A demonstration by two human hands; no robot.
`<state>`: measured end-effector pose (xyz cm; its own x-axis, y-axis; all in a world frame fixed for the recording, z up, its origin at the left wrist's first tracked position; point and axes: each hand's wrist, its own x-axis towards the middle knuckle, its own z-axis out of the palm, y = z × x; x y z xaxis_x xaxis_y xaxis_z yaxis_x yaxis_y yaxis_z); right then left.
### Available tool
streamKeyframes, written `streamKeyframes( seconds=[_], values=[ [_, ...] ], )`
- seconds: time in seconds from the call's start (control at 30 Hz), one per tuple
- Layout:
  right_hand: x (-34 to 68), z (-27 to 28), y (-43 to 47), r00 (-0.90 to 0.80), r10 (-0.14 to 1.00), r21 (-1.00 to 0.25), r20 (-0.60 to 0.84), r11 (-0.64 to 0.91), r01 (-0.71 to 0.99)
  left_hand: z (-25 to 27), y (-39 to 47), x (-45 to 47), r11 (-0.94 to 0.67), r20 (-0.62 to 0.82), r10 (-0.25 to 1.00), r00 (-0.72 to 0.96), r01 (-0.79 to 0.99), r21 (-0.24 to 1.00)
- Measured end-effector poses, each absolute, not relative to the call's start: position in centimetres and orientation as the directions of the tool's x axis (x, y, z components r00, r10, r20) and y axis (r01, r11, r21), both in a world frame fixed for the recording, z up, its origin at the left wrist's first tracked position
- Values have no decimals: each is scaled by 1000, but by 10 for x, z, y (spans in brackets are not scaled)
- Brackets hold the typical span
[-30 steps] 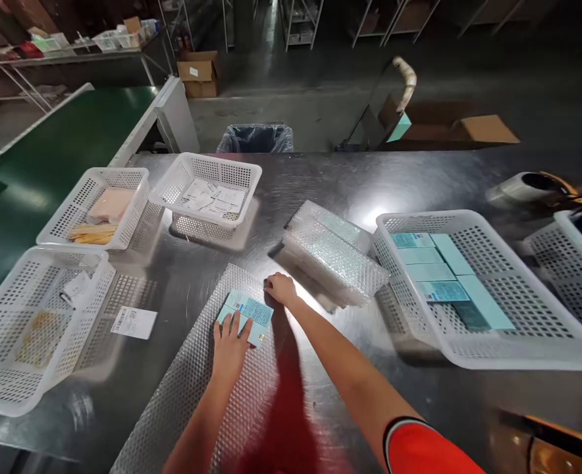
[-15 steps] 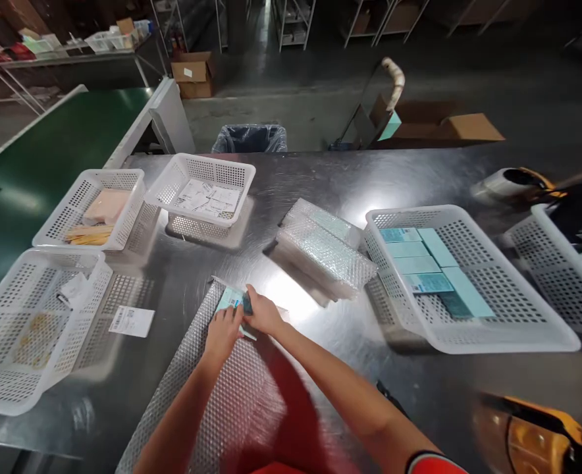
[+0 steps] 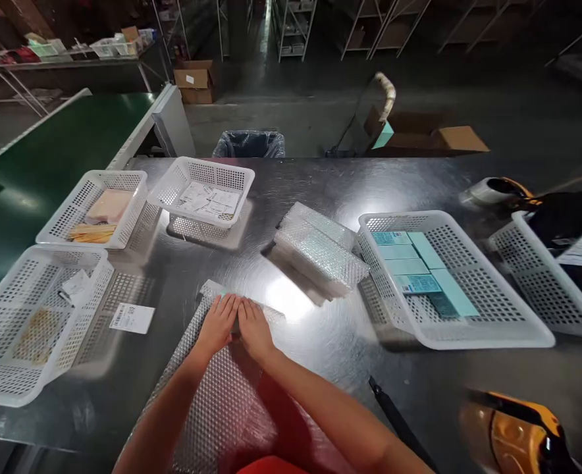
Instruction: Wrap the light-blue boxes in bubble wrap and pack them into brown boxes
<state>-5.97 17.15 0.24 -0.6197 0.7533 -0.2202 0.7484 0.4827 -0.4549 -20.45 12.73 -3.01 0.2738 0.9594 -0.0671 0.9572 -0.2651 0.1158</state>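
A sheet of bubble wrap point(image 3: 212, 401) runs from the table's front edge toward the middle. At its far end my left hand point(image 3: 218, 324) and my right hand point(image 3: 254, 330) lie side by side, fingers together and bent over the folded wrap. Beneath them, a small light-teal box point(image 3: 224, 291) is almost wholly hidden; only a sliver of teal shows. To the right, a stack of bubble-wrapped packages point(image 3: 315, 253) rests on the metal table. Beyond it, a white basket point(image 3: 508, 289) holds several teal boxes point(image 3: 412, 263).
White baskets point(image 3: 91, 263) stand at the left, with a white label card point(image 3: 132, 318) beside them. At the right are tape dispensers point(image 3: 523, 428), a black tool point(image 3: 394, 415) and another basket point(image 3: 538, 283). A green conveyor point(image 3: 74, 145) and a lined bin point(image 3: 249, 143) lie beyond.
The teal box was in plain view between my hands; now bubble wrap and my hands cover it. My hands have come side by side, and the view has shifted slightly.
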Motion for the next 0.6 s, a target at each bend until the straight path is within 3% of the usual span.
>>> streamKeyframes(
  seconds=[0.13,0.3,0.47,0.6],
  values=[
    [-61,22,198,-638,682,-586,-358,368,722,-55,93,-205,-187,12,982,186,979,79],
    [-65,15,252,-707,529,-680,-470,295,672,-89,76,-195,-94,80,993,81,980,173],
    [-60,-5,236,-727,379,-744,-572,132,654,-116,50,-182,27,208,975,-79,970,244],
    [-58,-14,215,-749,331,-782,-575,48,622,-99,20,-169,45,235,967,-102,971,235]
  ],
)
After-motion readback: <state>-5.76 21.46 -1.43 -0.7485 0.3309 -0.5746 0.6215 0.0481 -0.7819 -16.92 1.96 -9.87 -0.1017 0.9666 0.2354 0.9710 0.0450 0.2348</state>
